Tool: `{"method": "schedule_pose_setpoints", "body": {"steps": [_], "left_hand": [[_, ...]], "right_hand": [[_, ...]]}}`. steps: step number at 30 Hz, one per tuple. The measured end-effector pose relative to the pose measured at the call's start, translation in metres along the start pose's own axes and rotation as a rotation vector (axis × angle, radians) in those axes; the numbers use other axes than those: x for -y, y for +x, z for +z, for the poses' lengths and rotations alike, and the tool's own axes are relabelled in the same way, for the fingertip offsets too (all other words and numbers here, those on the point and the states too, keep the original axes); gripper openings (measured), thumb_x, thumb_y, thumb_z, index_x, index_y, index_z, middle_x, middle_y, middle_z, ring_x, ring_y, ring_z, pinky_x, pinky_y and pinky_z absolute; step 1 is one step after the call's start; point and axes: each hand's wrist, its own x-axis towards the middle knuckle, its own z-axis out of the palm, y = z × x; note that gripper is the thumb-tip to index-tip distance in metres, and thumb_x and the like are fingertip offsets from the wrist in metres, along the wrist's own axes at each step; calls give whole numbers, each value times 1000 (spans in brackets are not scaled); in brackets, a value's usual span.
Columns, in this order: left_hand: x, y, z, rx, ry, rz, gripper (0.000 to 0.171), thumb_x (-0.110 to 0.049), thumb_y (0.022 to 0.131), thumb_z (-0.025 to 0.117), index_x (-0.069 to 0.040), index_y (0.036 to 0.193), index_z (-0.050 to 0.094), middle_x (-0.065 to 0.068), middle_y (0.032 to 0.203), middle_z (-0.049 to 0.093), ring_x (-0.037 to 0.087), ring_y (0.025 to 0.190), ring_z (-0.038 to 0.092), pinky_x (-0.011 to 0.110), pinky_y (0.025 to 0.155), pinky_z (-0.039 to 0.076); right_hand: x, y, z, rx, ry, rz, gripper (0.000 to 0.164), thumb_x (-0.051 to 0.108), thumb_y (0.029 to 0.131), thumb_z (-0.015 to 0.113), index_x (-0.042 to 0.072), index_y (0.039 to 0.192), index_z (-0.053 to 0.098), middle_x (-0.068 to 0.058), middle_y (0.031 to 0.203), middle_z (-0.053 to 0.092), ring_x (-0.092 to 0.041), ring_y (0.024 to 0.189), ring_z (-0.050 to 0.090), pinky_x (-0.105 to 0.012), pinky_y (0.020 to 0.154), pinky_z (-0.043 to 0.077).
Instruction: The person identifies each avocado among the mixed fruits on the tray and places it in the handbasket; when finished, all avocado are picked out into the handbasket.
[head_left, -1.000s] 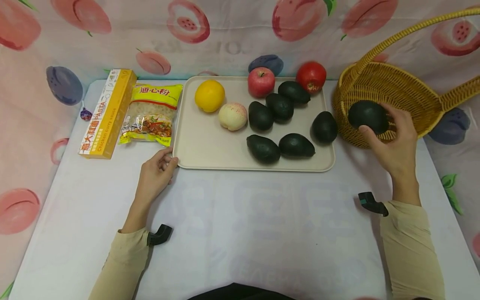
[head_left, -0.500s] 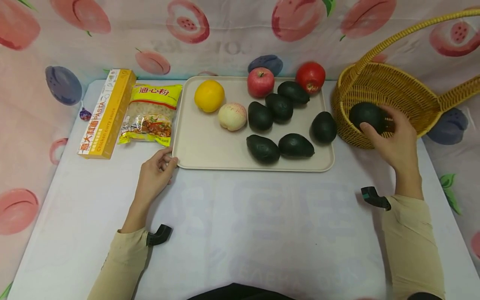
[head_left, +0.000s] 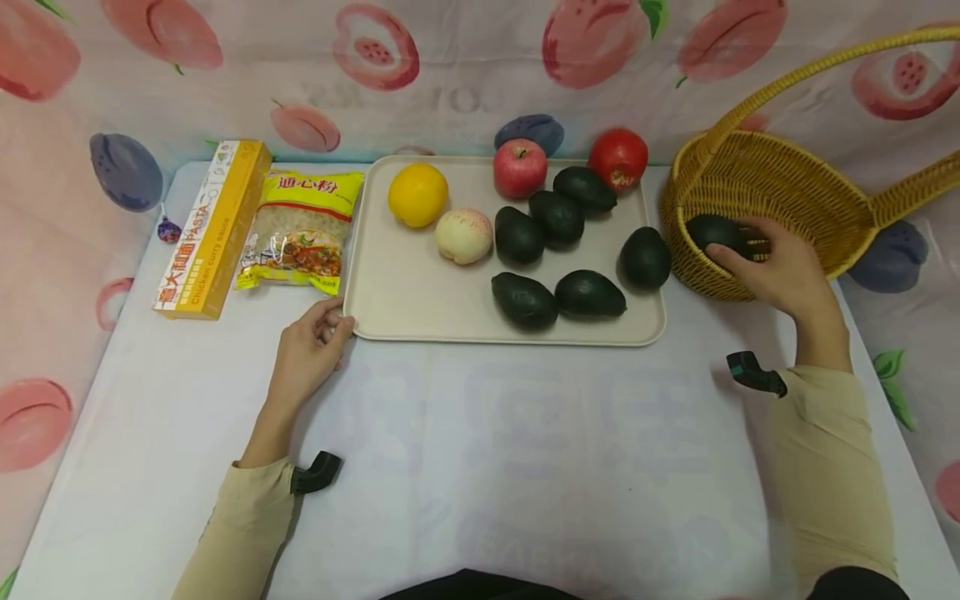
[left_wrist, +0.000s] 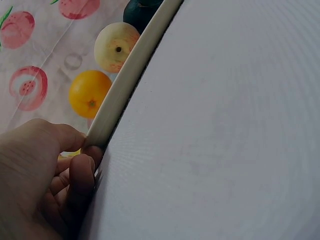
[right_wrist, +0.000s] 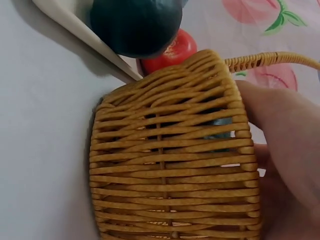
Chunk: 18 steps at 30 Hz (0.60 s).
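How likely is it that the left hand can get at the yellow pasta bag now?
Probably yes. The pasta bag lies just beyond the left hand and nothing visible stands between them, though the hand may need to release the tray.

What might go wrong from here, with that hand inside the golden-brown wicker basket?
The right hand might release the dark green oval avocado too early, bruising it against the golden-brown wicker basket.

Another dark green avocado lies by the right rim of the beige rectangular tray; a bump could knock it off.

The left hand holds the tray's corner; a tug might set fruit rolling.
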Motion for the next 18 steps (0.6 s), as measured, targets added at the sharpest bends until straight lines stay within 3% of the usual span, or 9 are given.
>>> {"method": "schedule_pose_setpoints", "body": {"steps": [14, 18], "left_hand": [[2, -1, -1, -7, -1, 8, 41, -26, 94, 57, -7, 130, 55, 6, 83, 65, 12, 42, 53, 23, 40, 38], [2, 1, 0, -10, 3, 19, 41, -27, 94, 57, -7, 129, 55, 7, 83, 65, 11, 42, 52, 23, 40, 38]], "right_hand": [[-1, 13, -4, 185, -48, 12, 85, 60, 86, 53, 3, 144, 27, -31, 135, 38, -49, 119, 39, -65, 91, 39], [0, 12, -5, 207, -34, 28, 86, 62, 88, 47, 3, 146, 22, -33, 138, 35, -51, 122, 36, -67, 93, 35]]}}
